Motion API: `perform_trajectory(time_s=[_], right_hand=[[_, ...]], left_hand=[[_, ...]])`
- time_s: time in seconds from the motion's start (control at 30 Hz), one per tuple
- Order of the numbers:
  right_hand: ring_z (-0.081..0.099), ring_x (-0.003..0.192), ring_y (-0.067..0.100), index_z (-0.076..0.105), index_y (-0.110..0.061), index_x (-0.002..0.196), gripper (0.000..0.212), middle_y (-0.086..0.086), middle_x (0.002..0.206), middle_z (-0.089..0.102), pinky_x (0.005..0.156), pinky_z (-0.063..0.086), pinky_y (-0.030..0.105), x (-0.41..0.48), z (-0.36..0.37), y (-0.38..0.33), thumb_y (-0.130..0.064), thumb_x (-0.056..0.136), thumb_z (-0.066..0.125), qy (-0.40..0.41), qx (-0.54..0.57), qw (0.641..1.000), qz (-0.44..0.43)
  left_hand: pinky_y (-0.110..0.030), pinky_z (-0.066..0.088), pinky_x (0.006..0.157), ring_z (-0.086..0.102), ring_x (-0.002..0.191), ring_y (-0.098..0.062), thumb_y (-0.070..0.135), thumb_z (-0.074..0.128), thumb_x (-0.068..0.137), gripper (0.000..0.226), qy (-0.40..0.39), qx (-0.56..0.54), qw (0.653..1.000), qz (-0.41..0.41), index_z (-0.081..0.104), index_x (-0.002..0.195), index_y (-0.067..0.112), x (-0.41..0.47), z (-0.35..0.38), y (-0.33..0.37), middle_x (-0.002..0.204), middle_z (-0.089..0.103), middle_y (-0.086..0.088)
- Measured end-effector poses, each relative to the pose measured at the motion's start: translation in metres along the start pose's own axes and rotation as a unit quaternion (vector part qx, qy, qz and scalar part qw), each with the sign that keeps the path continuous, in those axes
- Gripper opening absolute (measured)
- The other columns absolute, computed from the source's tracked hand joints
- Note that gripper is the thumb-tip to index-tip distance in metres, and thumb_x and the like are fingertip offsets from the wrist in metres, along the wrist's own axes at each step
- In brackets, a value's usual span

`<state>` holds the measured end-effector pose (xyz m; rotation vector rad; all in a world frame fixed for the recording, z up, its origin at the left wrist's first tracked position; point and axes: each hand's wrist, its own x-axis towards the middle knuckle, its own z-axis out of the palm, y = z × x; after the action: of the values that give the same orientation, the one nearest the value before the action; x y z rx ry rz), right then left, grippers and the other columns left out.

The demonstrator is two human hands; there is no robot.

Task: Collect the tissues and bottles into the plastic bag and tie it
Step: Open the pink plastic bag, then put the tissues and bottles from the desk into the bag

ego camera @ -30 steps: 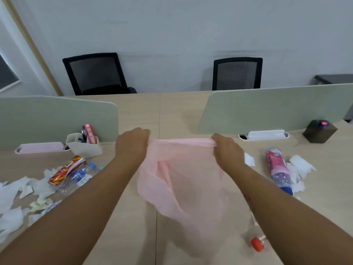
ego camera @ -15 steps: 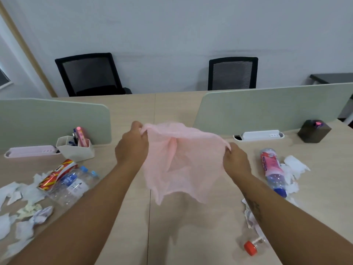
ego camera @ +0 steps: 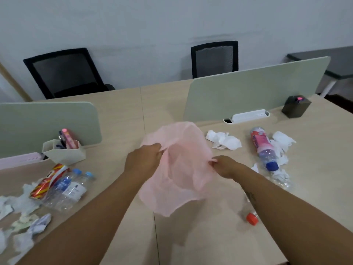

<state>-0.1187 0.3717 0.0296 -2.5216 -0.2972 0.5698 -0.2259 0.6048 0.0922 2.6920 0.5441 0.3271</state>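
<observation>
A thin pink plastic bag (ego camera: 179,180) hangs puffed out above the desk's middle. My left hand (ego camera: 143,161) pinches its left rim and my right hand (ego camera: 223,166) pinches its right rim. Crumpled white tissues (ego camera: 224,141) lie just right of the bag. A pink-labelled bottle with a blue cap (ego camera: 264,148) lies further right among more tissues (ego camera: 282,139). Two clear blue-capped bottles (ego camera: 66,190) and a red striped wrapper (ego camera: 47,182) lie at the left, with tissue scraps (ego camera: 28,222) around them. A red-capped bottle (ego camera: 252,218) is partly hidden under my right forearm.
Two green divider screens (ego camera: 254,92) stand across the desk. A beige pen holder (ego camera: 64,152), a white power strip (ego camera: 248,115) and a dark box (ego camera: 296,107) sit along them. Two black chairs (ego camera: 214,58) stand behind the desk.
My hands have dropped lower and come closer together. The bag, stretched flat between them before, has billowed open. The view has tilted further down.
</observation>
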Motion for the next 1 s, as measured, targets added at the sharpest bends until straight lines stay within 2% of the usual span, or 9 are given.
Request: perform_trajectory(time_s=[0.1, 0.2, 0.3, 0.4, 0.53, 0.67, 0.8, 0.87, 1.0], right_hand=[[0.050, 0.125, 0.035, 0.046, -0.008, 0.140, 0.044, 0.019, 0.139, 0.052, 0.102, 0.040, 0.038, -0.011, 0.013, 0.014, -0.027, 0.100, 0.045, 0.050, 0.044, 0.997, 0.035], [0.030, 0.141, 0.039, 0.006, -0.030, 0.156, 0.099, 0.016, 0.156, 0.026, 0.114, 0.028, 0.047, -0.030, 0.019, 0.041, -0.063, 0.082, 0.062, 0.001, 0.083, 0.992, 0.097], [0.010, 0.148, 0.041, -0.012, -0.038, 0.153, 0.128, 0.013, 0.163, 0.004, 0.117, 0.016, 0.052, -0.048, 0.022, 0.076, -0.074, 0.063, 0.072, 0.043, 0.037, 0.990, 0.132], [0.002, 0.147, 0.046, -0.016, -0.041, 0.151, 0.125, 0.012, 0.163, -0.007, 0.117, 0.011, 0.058, -0.057, 0.030, 0.114, -0.072, 0.067, 0.071, 0.117, -0.024, 0.971, 0.207], [0.007, 0.143, 0.054, 0.010, -0.037, 0.153, 0.095, 0.014, 0.162, -0.007, 0.108, 0.026, 0.064, -0.059, 0.043, 0.146, -0.070, 0.078, 0.058, 0.194, -0.071, 0.930, 0.305], [0.034, 0.123, 0.047, 0.027, -0.027, 0.150, 0.079, 0.013, 0.161, -0.009, 0.082, 0.044, 0.042, -0.069, 0.043, 0.167, -0.047, 0.084, 0.066, 0.230, 0.069, 0.913, 0.330], [0.035, 0.130, 0.042, 0.038, -0.020, 0.144, 0.080, 0.019, 0.160, 0.012, 0.096, 0.040, 0.045, -0.091, 0.053, 0.163, -0.025, 0.073, 0.074, 0.341, 0.042, 0.935, 0.086], [0.039, 0.130, 0.033, 0.034, -0.022, 0.143, 0.087, 0.016, 0.160, 0.017, 0.095, 0.043, 0.038, -0.105, 0.063, 0.153, -0.020, 0.066, 0.074, 0.310, 0.036, 0.949, -0.044], [0.051, 0.122, 0.018, 0.036, -0.037, 0.142, 0.081, 0.001, 0.160, 0.016, 0.069, 0.053, 0.021, -0.114, 0.072, 0.139, -0.036, 0.066, 0.064, 0.183, -0.001, 0.974, -0.131]], left_hand=[[-0.035, 0.039, 0.064, 0.055, 0.075, -0.033, 0.038, 0.032, 0.104, 0.029, 0.023, -0.032, 0.997, -0.059, 0.046, 0.093, 0.016, 0.001, 0.004, -0.003, 0.083, 0.058, -0.012], [-0.037, 0.039, 0.064, 0.050, 0.072, -0.034, 0.035, 0.033, 0.103, 0.031, 0.009, -0.031, 0.999, -0.026, 0.045, 0.084, 0.014, -0.003, 0.013, 0.003, 0.086, 0.061, -0.017], [-0.036, 0.038, 0.064, 0.046, 0.071, -0.031, 0.035, 0.033, 0.103, 0.031, -0.010, -0.036, 0.999, -0.008, 0.045, 0.081, 0.015, -0.009, 0.029, 0.013, 0.087, 0.061, -0.018], [-0.036, 0.037, 0.067, 0.045, 0.075, -0.030, 0.036, 0.032, 0.103, 0.032, -0.032, -0.054, 0.998, -0.008, 0.047, 0.083, 0.016, -0.012, 0.048, 0.027, 0.083, 0.055, -0.010], [-0.037, 0.037, 0.068, 0.046, 0.075, -0.030, 0.037, 0.033, 0.103, 0.036, -0.053, -0.050, 0.997, -0.009, 0.052, 0.082, 0.013, -0.015, 0.076, 0.040, 0.079, 0.052, -0.006], [-0.037, 0.038, 0.063, 0.050, 0.071, -0.033, 0.038, 0.038, 0.100, 0.040, -0.070, -0.090, 0.993, -0.031, 0.048, 0.075, 0.010, -0.012, 0.094, 0.057, 0.070, 0.052, -0.005], [-0.037, 0.043, 0.068, 0.057, 0.077, -0.034, 0.046, 0.037, 0.094, 0.049, -0.087, -0.157, 0.978, -0.103, 0.055, 0.079, 0.002, 0.009, 0.101, 0.078, 0.078, 0.060, -0.012], [-0.038, 0.046, 0.074, 0.060, 0.084, -0.035, 0.047, 0.037, 0.094, 0.051, -0.089, -0.192, 0.969, -0.128, 0.061, 0.084, 0.003, 0.024, 0.101, 0.091, 0.085, 0.064, -0.012], [-0.034, 0.043, 0.078, 0.056, 0.094, -0.031, 0.053, 0.038, 0.094, 0.051, -0.117, -0.243, 0.946, -0.177, 0.061, 0.110, 0.011, 0.048, 0.100, 0.112, 0.108, 0.061, -0.009]])
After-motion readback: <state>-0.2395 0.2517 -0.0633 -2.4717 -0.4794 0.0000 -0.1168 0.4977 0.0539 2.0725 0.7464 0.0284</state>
